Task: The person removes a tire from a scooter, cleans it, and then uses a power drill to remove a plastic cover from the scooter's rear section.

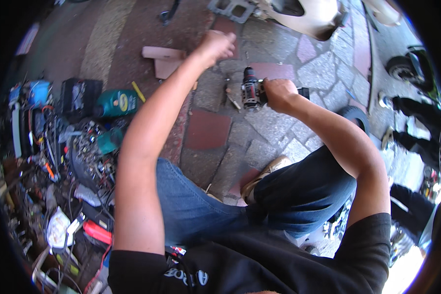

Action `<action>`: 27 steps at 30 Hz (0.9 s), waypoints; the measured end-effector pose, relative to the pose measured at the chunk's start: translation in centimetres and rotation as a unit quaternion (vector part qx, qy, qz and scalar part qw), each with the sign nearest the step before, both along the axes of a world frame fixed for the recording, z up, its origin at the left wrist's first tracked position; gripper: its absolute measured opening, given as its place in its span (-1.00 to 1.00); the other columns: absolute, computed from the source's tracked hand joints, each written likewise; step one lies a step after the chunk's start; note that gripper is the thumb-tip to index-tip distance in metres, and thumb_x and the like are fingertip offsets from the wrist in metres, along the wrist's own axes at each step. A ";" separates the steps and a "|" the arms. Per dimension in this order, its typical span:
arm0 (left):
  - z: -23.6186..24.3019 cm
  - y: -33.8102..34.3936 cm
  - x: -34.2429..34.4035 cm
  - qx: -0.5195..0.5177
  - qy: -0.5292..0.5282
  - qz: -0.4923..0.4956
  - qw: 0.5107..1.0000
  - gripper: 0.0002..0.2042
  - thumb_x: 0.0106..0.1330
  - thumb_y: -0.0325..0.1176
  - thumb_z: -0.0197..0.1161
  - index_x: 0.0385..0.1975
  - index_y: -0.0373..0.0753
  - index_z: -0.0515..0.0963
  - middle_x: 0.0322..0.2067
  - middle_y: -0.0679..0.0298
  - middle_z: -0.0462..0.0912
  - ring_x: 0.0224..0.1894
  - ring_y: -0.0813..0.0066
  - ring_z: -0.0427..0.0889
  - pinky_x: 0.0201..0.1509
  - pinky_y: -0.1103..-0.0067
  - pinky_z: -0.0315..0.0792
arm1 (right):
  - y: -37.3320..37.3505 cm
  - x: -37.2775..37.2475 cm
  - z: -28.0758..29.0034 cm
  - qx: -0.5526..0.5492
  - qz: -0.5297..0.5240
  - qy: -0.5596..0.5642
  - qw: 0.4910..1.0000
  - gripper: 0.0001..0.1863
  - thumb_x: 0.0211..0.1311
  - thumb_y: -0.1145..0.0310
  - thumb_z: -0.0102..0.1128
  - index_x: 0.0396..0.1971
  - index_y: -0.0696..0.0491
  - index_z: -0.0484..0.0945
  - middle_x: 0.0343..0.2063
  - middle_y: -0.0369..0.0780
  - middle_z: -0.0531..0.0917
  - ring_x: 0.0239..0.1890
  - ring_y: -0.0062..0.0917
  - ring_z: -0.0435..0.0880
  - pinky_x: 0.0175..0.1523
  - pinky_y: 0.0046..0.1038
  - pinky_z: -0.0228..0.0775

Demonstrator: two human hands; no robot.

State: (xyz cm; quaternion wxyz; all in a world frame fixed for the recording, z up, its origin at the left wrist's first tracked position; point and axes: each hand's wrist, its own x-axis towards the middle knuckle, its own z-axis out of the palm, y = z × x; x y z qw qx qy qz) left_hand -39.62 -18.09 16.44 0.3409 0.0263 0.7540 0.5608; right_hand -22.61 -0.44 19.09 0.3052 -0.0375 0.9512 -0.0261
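My right hand [281, 95] is wrapped round the handle of a black and red cordless drill [251, 90]. The drill lies low over the stone paving, its chuck toward the far side. My left hand [217, 47] reaches farther out over the paving, fingers curled together and slightly blurred; whatever they hold, if anything, is hidden. Between my arms, beside the drill, a few small metal pieces [233, 99] lie on the stones. Left of them, past my left forearm, sits a pinkish flat board [165, 67].
A beige vehicle body panel [311, 14] and a grey plastic frame [230, 10] lie at the far side. Cluttered parts [78, 152], a teal bottle [117, 103] and a black battery [82, 98] crowd the left. At right are a tyre [354, 117] and another person's legs [411, 108].
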 end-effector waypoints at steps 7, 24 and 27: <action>13.4 -9.9 19.3 -0.105 0.229 -0.466 0.848 -0.67 0.31 -0.15 0.31 -0.19 -0.33 0.58 -0.27 0.00 0.64 -0.19 0.01 0.65 -0.09 0.20 0.53 | 4.2 -1.4 -7.7 0.042 0.153 0.010 0.987 -0.52 0.24 0.52 0.11 0.19 0.16 0.39 -0.09 0.02 0.68 0.02 -0.10 0.67 0.14 -0.16 0.48; 15.0 -14.6 23.3 -0.215 0.180 -0.422 0.862 -0.71 0.28 -0.21 0.28 -0.36 -0.39 0.59 -0.41 0.03 0.69 -0.27 0.14 0.74 -0.21 0.29 0.55 | -3.3 -5.5 -3.6 -0.028 0.092 -0.021 0.995 -0.49 0.10 0.21 0.37 0.07 0.05 0.56 -0.17 0.01 0.73 -0.04 -0.03 0.68 0.03 -0.10 0.52; 18.2 -18.6 20.4 -0.237 0.080 -0.190 0.950 -0.58 0.38 -0.02 0.26 -0.42 -0.35 0.57 -0.47 0.03 0.67 -0.32 0.10 0.72 -0.27 0.26 0.54 | -7.1 -5.0 0.1 -0.110 0.070 -0.077 0.989 -0.44 0.18 0.17 0.36 0.18 0.03 0.52 -0.08 0.01 0.71 0.02 -0.09 0.68 0.10 -0.13 0.49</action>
